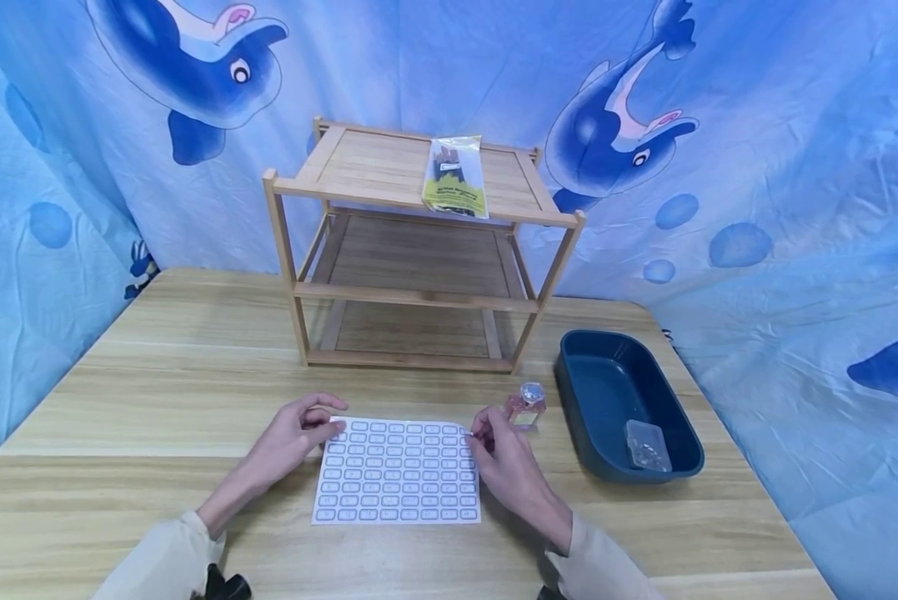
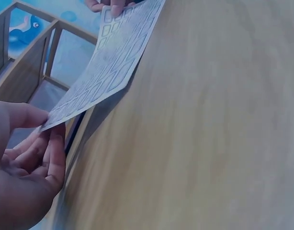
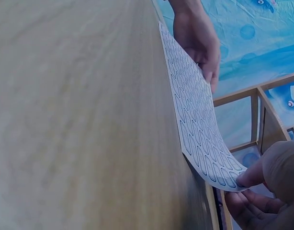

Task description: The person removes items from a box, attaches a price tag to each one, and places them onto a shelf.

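A white sheet of labels point(image 1: 399, 475), printed with rows of small blue-outlined boxes, is held between both hands. My left hand point(image 1: 294, 437) pinches its far left corner between thumb and fingers; the left wrist view shows the thumb on top of the sheet point(image 2: 96, 72). At the far right corner my right hand point(image 1: 509, 467) pinches the sheet, which curves up toward the fingers in the right wrist view point(image 3: 197, 115). The far edge is raised off the table, while the near edge lies low, at or close to the surface.
A pink glass bottle point(image 1: 526, 407) with a clear faceted cap stands just beyond my right hand. Right of it is a dark blue basin point(image 1: 606, 367) holding a small clear plastic box point(image 1: 647, 444). A wooden shelf point(image 1: 418, 362) stands behind, with a packet point(image 1: 456, 179) on top.
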Demonstrator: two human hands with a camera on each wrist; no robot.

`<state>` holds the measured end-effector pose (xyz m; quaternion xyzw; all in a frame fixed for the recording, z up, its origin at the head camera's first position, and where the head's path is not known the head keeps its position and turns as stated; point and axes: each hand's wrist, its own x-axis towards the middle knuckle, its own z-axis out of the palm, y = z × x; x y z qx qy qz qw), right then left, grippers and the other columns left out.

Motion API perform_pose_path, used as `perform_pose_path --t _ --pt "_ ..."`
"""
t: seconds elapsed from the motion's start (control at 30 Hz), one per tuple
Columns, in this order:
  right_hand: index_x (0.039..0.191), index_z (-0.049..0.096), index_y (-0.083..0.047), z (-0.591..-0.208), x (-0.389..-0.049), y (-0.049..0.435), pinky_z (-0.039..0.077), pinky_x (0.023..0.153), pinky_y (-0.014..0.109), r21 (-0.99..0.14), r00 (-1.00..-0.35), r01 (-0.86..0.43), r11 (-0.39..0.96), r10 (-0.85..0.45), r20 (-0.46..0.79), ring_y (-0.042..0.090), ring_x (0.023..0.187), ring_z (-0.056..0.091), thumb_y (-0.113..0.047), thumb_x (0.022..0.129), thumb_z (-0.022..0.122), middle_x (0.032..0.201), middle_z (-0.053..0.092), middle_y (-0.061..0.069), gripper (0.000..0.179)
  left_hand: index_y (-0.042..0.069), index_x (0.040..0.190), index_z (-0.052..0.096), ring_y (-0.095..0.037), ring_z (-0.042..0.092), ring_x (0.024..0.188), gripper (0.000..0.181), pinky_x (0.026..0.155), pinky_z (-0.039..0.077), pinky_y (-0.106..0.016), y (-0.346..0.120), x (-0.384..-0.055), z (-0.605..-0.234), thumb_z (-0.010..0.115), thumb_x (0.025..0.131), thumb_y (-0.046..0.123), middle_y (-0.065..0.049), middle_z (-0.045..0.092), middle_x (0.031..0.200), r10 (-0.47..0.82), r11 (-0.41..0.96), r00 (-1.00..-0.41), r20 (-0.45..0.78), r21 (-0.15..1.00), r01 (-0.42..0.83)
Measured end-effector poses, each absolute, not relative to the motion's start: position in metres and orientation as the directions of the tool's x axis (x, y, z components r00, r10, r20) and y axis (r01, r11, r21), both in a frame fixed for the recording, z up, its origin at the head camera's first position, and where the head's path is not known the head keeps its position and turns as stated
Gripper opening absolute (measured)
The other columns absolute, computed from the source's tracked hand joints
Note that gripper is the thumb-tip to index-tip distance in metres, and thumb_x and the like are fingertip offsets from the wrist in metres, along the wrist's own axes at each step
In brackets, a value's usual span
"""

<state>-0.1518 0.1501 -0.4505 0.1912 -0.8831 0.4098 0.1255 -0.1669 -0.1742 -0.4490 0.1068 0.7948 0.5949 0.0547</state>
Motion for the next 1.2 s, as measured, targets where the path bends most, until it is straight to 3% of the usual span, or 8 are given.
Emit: perform_pose_path --t 0.2,0.37,0.5,0.63,0.83,1.07,1.2 --pt "0.099 0.056 -0.007 -0.447 -0.152 0.149 0.055 0.064 0.023 -0.671 -0.908 -0.416 0.613 -0.243 0.341 0.010 0.075 0.060 0.010 0.088 0.073 0.084 0.060 -0.002 0.026 -0.008 0.121 0.065 -0.021 0.067 0.088 0.030 0.079 0.055 -0.026 -0.169 -0.165 -0.449 0.070 0.098 0.012 -0.010 0.073 0.099 0.176 0.266 -0.984 0.011 0.962 0.058" --pt "0.111 0.059 -0.004 -0.442 -0.152 0.147 0.059 0.070 0.029 -0.554 -0.912 -0.403 0.729 -0.265 0.314 0.016 0.084 0.062 0.000 0.089 0.077 0.097 0.062 0.005 0.029 -0.008 0.116 0.067 -0.020 0.067 0.085 0.025 0.076 0.055 -0.025 -0.168 -0.166 -0.449 0.069 0.098 0.008 -0.010 0.072 0.096 0.172 0.268 -0.984 0.034 0.960 0.080" --pt "0.120 0.062 -0.003 -0.436 -0.151 0.142 0.060 0.081 0.037 -0.398 -0.865 -0.461 0.794 -0.302 0.400 0.023 0.101 0.061 -0.009 0.088 0.082 0.117 0.059 0.012 0.038 -0.008 0.116 0.066 -0.021 0.068 0.085 0.024 0.077 0.055 -0.025 -0.167 -0.165 -0.449 0.069 0.098 0.008 -0.011 0.073 0.096 0.175 0.263 -0.984 0.032 0.962 0.078" --pt "0.120 0.064 -0.006 -0.431 -0.152 0.134 0.058 0.085 0.038 -0.308 -0.785 -0.571 0.761 -0.398 0.474 0.026 0.109 0.058 -0.012 0.088 0.083 0.120 0.059 0.010 0.037 -0.007 0.117 0.066 -0.022 0.068 0.088 0.025 0.079 0.056 -0.026 -0.164 -0.164 -0.447 0.068 0.099 0.009 -0.012 0.073 0.099 0.168 0.247 -0.986 0.020 0.967 0.062" --pt "0.119 0.065 -0.008 -0.428 -0.157 0.118 0.057 0.092 0.034 -0.353 -0.730 -0.678 0.645 -0.534 0.426 0.021 0.110 0.061 -0.018 0.094 0.077 0.115 0.064 0.005 0.029 -0.008 0.119 0.065 -0.022 0.069 0.092 0.026 0.081 0.057 -0.025 -0.163 -0.163 -0.447 0.068 0.099 0.008 -0.014 0.071 0.104 0.148 0.224 -0.989 0.009 0.974 0.042" --pt "0.119 0.067 -0.008 -0.427 -0.168 0.095 0.054 0.100 0.034 -0.397 -0.707 -0.707 0.585 -0.595 0.381 0.020 0.112 0.063 -0.018 0.098 0.073 0.116 0.067 0.005 0.024 -0.008 0.119 0.065 -0.022 0.070 0.093 0.026 0.081 0.058 -0.025 -0.163 -0.164 -0.448 0.068 0.099 0.007 -0.015 0.072 0.105 0.133 0.201 -0.991 -0.007 0.979 0.020" --pt "0.119 0.067 -0.007 -0.427 -0.173 0.082 0.053 0.099 0.029 -0.408 -0.703 -0.709 0.575 -0.618 0.352 0.018 0.109 0.064 -0.016 0.099 0.072 0.114 0.067 0.005 0.023 -0.008 0.119 0.064 -0.022 0.070 0.093 0.026 0.081 0.058 -0.025 -0.163 -0.163 -0.448 0.068 0.099 0.007 -0.016 0.072 0.106 0.137 0.190 -0.991 -0.015 0.982 0.011"
